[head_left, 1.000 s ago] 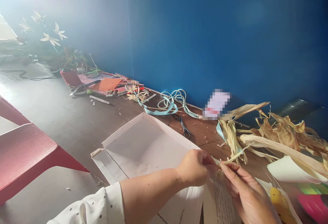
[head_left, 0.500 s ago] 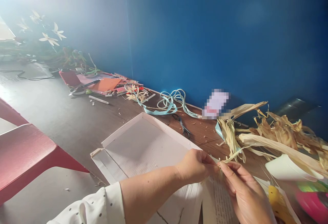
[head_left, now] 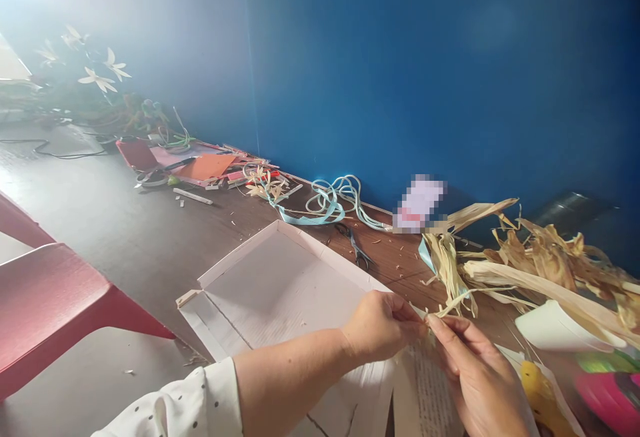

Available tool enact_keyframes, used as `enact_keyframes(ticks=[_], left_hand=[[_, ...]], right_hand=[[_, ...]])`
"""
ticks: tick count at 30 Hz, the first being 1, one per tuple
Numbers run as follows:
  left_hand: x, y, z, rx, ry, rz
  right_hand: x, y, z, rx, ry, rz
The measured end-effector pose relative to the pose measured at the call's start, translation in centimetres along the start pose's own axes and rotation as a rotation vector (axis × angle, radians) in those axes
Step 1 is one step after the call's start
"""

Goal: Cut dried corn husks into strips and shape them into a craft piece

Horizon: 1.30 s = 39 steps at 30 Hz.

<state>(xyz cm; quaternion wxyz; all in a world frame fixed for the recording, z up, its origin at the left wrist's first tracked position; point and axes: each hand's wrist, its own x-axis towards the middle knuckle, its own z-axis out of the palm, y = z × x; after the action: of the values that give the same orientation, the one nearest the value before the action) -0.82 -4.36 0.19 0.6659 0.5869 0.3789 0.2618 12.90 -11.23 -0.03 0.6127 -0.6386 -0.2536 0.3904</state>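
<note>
In front of me, my left hand (head_left: 383,327) and my right hand (head_left: 477,373) meet fingertip to fingertip, both closed in a pinch. Between the fingertips is a thin, pale dried husk strip (head_left: 453,304), whose held end is mostly hidden. Just beyond my fingers lies a bundle of pale dried husk strips (head_left: 447,260) with a light-blue ribbon. A shallow white box lid (head_left: 290,277) lies partly under my left forearm. Below my hands is a sheet of paper with writing (head_left: 433,397).
Scissors (head_left: 356,247) lie behind the lid. Brown dried husks (head_left: 550,257) and a tipped white cup (head_left: 560,327) are at the right. Light-blue cords (head_left: 357,190) run along the blue wall (head_left: 400,57). A red stand (head_left: 55,303) is at the left.
My hands stay pinched together in nearly the same place. The items at the right appear shifted very slightly left.
</note>
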Motion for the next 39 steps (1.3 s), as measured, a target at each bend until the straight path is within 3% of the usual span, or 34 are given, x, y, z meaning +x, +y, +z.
enact_keyframes(ticks=[15, 26, 39], left_hand=[[-0.18, 0.38, 0.15, 0.242, 0.055, 0.065], [-0.32, 0.61, 0.08, 0.144, 0.005, 0.018], [-0.24, 0.47, -0.01, 0.056, -0.046, 0.008]], right_hand=[[-0.13, 0.38, 0.05, -0.108, 0.017, -0.046], [-0.12, 0.50, -0.15, -0.090, -0.004, -0.028], [-0.24, -0.17, 0.27, 0.114, -0.081, 0.061]])
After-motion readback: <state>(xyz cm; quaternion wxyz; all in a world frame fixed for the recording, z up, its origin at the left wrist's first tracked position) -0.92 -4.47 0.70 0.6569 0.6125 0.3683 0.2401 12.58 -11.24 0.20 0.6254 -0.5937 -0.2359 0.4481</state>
